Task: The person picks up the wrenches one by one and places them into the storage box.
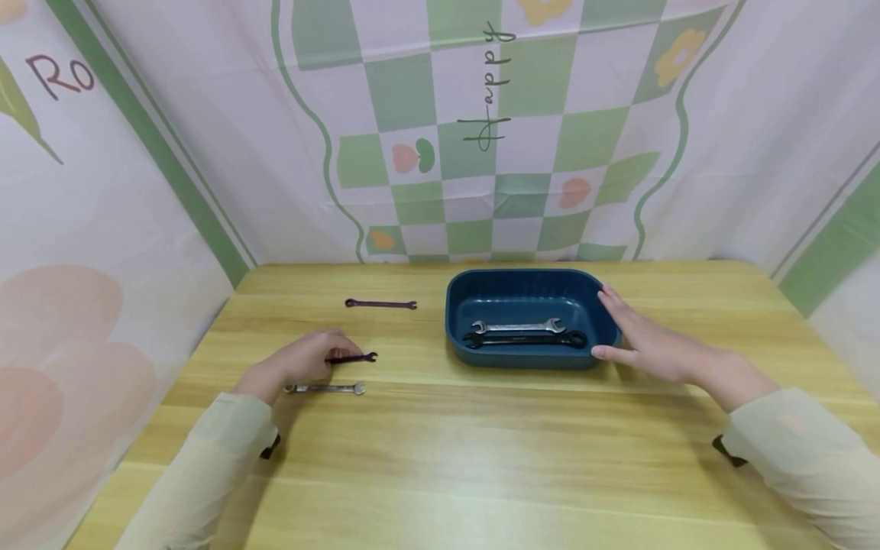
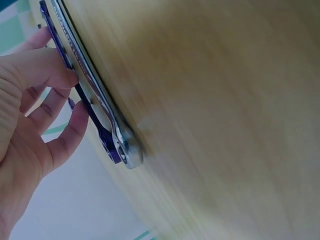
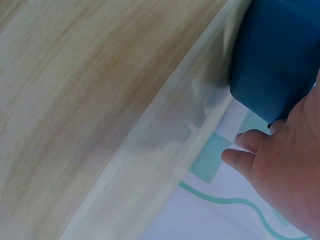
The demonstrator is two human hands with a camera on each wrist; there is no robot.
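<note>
My left hand (image 1: 318,355) pinches a dark purple wrench (image 1: 362,357) between thumb and fingers, at the left of the table. In the left wrist view that purple wrench (image 2: 102,131) lies close alongside a silver wrench (image 2: 111,112), which sits on the table nearer me. A second purple wrench (image 1: 381,304) lies farther back. At the right end of a blue plastic bin (image 1: 450,325), my right hand (image 1: 653,344) rests with fingers extended and thumb at the front rim. Inside the bin lie a silver wrench (image 1: 519,328) and a black wrench (image 1: 525,339), side by side.
The wooden table (image 1: 467,451) ends at the back against a hanging cloth (image 1: 474,198) with green checks. Another printed cloth (image 1: 103,229) hangs along the left side.
</note>
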